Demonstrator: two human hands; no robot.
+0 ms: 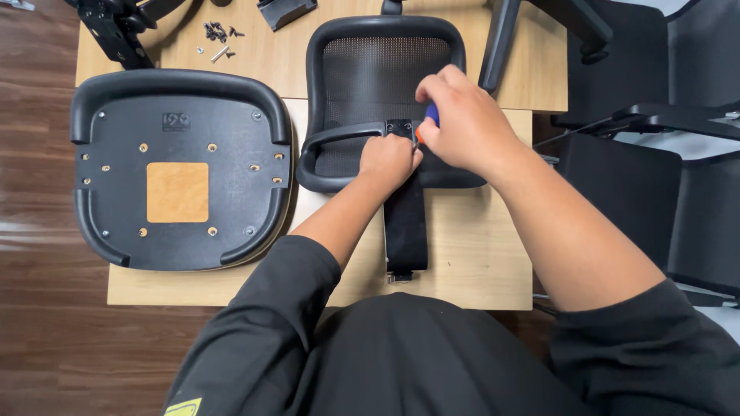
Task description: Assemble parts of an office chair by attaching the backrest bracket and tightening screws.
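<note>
A black mesh chair backrest (385,69) lies flat on the wooden table (478,254), its black support bracket (406,223) pointing toward me. My left hand (389,160) is closed on the bracket where it meets the backrest's lower bar. My right hand (462,119) grips a screwdriver with a blue and orange handle (428,119), its tip down at the bracket's top plate. The tip itself is hidden by my fingers.
An upturned black chair seat (179,176) with a square wooden patch lies at the left. Loose screws (218,35) and black chair parts (116,27) sit at the table's far edge. Black chairs (655,162) stand at the right. Brown wood floor is at the left.
</note>
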